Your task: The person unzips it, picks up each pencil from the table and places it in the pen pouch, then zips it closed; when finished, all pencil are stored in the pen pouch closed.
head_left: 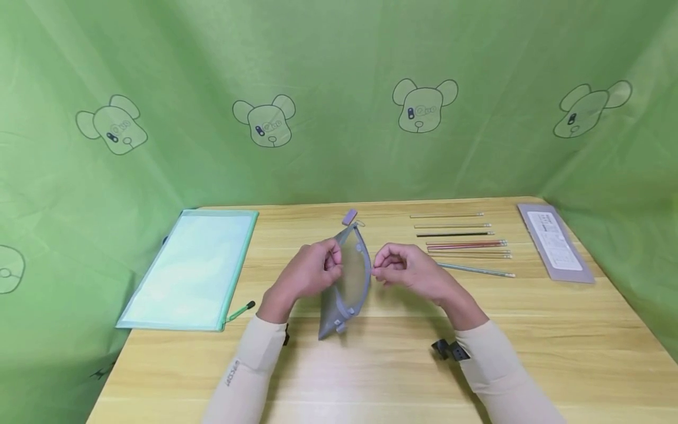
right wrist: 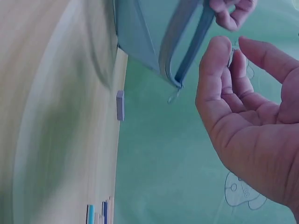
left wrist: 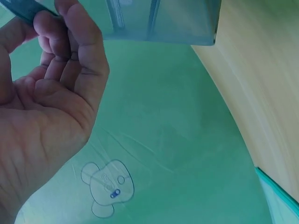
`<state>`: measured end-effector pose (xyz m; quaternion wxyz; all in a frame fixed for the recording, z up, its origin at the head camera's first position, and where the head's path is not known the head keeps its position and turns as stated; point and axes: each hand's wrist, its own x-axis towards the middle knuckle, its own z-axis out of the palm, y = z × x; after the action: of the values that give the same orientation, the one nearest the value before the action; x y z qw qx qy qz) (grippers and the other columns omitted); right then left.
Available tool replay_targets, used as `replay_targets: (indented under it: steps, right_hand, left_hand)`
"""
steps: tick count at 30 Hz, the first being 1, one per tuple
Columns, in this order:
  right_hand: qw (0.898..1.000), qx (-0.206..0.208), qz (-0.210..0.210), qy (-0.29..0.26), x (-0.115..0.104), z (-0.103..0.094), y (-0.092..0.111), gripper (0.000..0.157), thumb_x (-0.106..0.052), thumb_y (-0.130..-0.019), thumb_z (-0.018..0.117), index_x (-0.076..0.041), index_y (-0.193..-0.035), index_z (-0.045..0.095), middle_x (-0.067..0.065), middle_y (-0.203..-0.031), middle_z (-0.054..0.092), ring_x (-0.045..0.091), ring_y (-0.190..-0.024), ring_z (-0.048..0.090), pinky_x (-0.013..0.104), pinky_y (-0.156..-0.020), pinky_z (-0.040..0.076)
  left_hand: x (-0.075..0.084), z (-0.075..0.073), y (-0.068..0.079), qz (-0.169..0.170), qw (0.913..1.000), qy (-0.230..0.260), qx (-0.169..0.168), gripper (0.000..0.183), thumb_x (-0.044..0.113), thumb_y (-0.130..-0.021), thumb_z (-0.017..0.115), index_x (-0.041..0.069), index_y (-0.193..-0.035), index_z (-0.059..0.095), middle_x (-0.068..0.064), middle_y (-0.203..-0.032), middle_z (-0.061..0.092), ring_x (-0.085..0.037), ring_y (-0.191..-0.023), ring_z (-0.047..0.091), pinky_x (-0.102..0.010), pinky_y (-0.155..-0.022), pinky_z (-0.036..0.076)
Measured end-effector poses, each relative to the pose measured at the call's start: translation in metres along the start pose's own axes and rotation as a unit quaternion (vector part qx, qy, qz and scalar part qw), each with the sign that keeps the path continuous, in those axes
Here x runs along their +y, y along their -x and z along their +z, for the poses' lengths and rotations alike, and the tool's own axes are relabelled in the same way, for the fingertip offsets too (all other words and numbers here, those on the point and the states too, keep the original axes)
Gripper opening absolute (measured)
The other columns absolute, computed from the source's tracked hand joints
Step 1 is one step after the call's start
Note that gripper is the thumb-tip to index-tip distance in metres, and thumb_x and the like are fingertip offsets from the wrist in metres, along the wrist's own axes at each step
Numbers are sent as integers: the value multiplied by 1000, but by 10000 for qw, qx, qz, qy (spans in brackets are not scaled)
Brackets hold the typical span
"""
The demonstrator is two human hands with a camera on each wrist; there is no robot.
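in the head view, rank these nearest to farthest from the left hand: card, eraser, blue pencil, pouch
Nearest first, from the left hand:
1. Pouch: pinched at its rim by that hand.
2. Eraser: just beyond the pouch, toward the far edge.
3. Blue pencil: right of the pouch.
4. Card: far right.

And it's one grey pouch [head_left: 352,284], one eraser [head_left: 349,217], one green-edged folder [head_left: 193,265], one purple packet [head_left: 556,242], at least eight pencils [head_left: 466,244], one bench [head_left: 381,383], five printed cartoon heads [head_left: 420,110]!
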<state>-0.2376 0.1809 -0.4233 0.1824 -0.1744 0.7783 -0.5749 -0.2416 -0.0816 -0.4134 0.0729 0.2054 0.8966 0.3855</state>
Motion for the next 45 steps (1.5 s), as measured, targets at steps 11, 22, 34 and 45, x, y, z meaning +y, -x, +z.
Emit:
replay_targets:
  steps: [11, 22, 34, 45]
  right_hand:
    - [9966, 391, -161, 708, 3, -46, 16, 21, -7, -100, 72, 6, -114, 65, 10, -105, 71, 19, -97, 70, 29, -86, 62]
    - [9733, 1021, -19, 2057, 21, -111, 45, 25, -6, -99, 74, 4, -122, 66, 21, -118, 71, 2, -99, 65, 16, -87, 56]
    - [9456, 884, 502, 3092, 42, -142, 62, 30, -5, -98, 75, 5, -124, 66, 26, -123, 71, 35, -111, 70, 26, -90, 55]
    - [9272, 702, 823, 3586, 66, -154, 65, 40, -4, -91, 79, 11, -125, 64, 36, -124, 69, 56, -118, 65, 69, -103, 51]
  left_hand:
    - [-5, -9, 1, -85, 9998, -73, -133, 13, 3, -95, 70, 12, -98, 62, 1, -75, 59, -11, -66, 53, -25, -60, 47]
    - [-7, -11, 2, -58, 9997, -154, -161, 12, 3, -95, 69, 12, -98, 62, 1, -74, 59, -11, -65, 52, -25, -61, 46]
    - [-5, -11, 4, -44, 9997, -124, -208, 13, 2, -94, 69, 12, -98, 62, 1, -73, 59, -10, -64, 52, -24, -60, 46]
    - [-5, -11, 4, -25, 9997, -126, -227, 12, 2, -94, 69, 12, -98, 63, 1, -74, 58, -11, -64, 52, -24, -60, 47]
